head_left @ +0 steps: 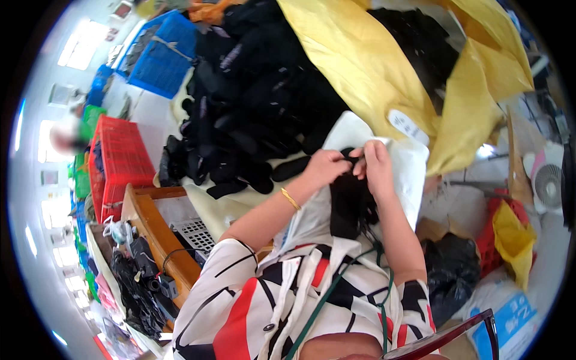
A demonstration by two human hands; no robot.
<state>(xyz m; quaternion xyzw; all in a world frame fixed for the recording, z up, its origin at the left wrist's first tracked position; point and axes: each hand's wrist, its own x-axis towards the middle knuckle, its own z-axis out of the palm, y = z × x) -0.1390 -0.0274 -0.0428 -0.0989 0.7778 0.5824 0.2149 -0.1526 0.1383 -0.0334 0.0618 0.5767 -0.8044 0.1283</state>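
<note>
My left hand (327,167), with a gold bracelet at its wrist, pinches the top of a black sock (349,207) in front of me. Close beside it, my right hand (377,163) has its fingers closed on the same dark fabric. The sock hangs down over the white cloth (408,198) on my lap, and its lower end merges with dark threads near my shirt. Beyond my hands spreads a large heap of black socks (258,90), some reaching the near edge of the pale work surface. A white oval label (408,126) lies just past my right hand.
A yellow sack (372,66) bulges at the far right, dark items inside. At left stand a blue crate (165,57), a red crate (123,159) and a wooden drawer unit (159,231). A white fan (547,183) and a black bag (453,270) are at right.
</note>
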